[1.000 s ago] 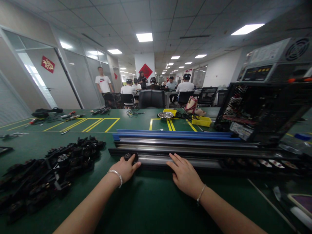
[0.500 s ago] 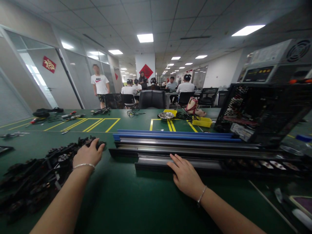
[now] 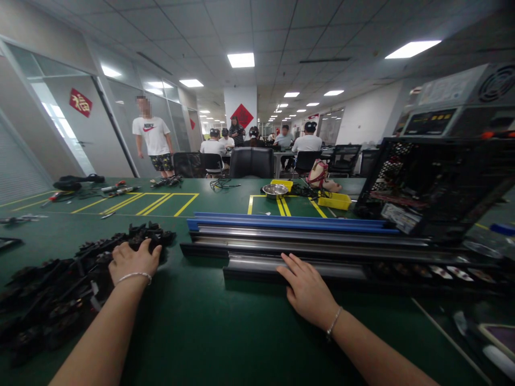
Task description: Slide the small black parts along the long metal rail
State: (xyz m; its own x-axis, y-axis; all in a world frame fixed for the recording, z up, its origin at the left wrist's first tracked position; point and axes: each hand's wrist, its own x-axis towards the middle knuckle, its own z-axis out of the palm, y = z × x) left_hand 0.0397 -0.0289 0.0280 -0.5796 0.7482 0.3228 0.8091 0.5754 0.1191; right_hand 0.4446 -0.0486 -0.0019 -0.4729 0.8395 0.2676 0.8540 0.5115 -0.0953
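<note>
My left hand (image 3: pixel 135 264) reaches over the right end of a pile of black plastic-and-metal parts (image 3: pixel 56 297), thumb and fingers apart. Its fingertips are partly hidden among them, and I see nothing held. Flat across the front black rail (image 3: pixel 251 265) lies my right hand (image 3: pixel 309 295), fingers stretched out on its edge. Several round, shiny pieces (image 3: pixel 440 272) sit in that rail's right part. Behind it, parallel, run a longer dark rail (image 3: pixel 209 250) and a blue rail (image 3: pixel 281 221).
An open computer case (image 3: pixel 434 182) with power supplies (image 3: pixel 454 91) on top stands at the right. Farther back are a metal bowl (image 3: pixel 275 190), a yellow tray (image 3: pixel 333 200), cables (image 3: pixel 223 184) and hand tools (image 3: pixel 120 188). A person (image 3: pixel 153 134) stands beyond the table; others sit farther off.
My left hand has drawn back a little toward me and to the left over the parts. My right hand stays put. The standing person has moved left and closer.
</note>
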